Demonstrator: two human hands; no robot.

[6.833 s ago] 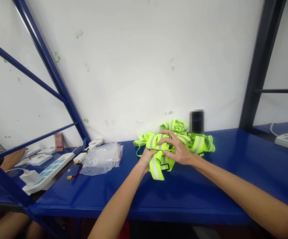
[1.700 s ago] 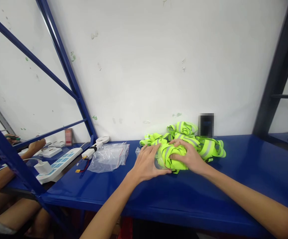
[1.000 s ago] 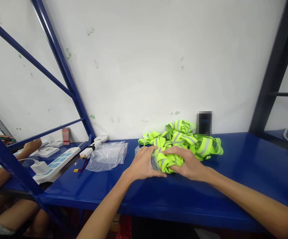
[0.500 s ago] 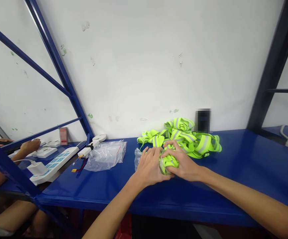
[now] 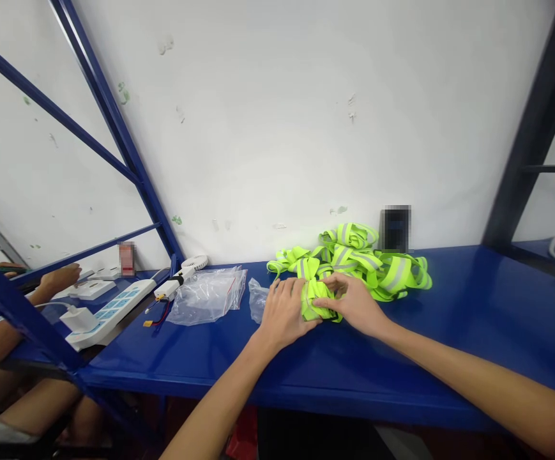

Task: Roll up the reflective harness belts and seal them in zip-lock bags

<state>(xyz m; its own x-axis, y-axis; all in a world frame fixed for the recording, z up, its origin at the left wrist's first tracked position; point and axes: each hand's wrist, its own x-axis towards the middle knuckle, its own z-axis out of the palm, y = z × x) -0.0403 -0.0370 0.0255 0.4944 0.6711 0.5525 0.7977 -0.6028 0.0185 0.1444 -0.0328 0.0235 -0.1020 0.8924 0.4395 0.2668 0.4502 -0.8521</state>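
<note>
Between my hands is a bundled neon-yellow reflective strap with grey stripes, low over the blue table. My left hand wraps its left side, fingers curled over the far edge and thumb underneath. From the right, my right hand presses thumb and fingers onto the bundle. Just behind it lies a loose heap of similar reflective straps, partly hidden by my hands. A crumpled clear plastic bag rests against the left of my left hand.
Clear zip bags lie left on the blue table, near a small white fan and a wired connector. A dark blurred box stands by the wall. Beyond the frame post, a power strip and another person's hand.
My right hand has shifted its fingers over the bundle, which now looks flatter and more compact. My left hand stays around it. The view has tilted slightly.
</note>
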